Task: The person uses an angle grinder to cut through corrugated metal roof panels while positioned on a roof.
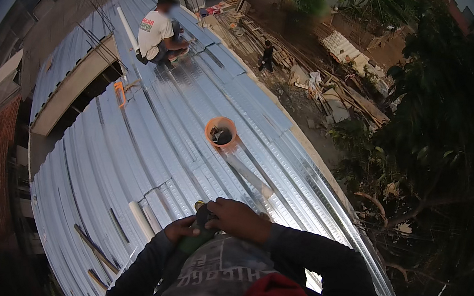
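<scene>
Close in front of my chest, both hands are closed around a dark green thing with a black part and a yellow tip (201, 222). Its kind is hard to make out. My left hand (180, 228) grips it from the left side. Over its top lies my right hand (237, 220), fingers bent onto the black part. Below my hands is a corrugated metal roof sheet (155, 131). Farther ahead on the sheet stands an orange bucket (221, 133) with dark contents I cannot name.
A co-worker (156, 32) squats on the far roof. An orange-framed tool (119, 94) lies near a concrete-edged opening (74, 87) with upright rods. White tubes (142, 219) and dark strips (95, 248) lie at left. Beyond the right roof edge (318, 165), timber (363, 102) lies below.
</scene>
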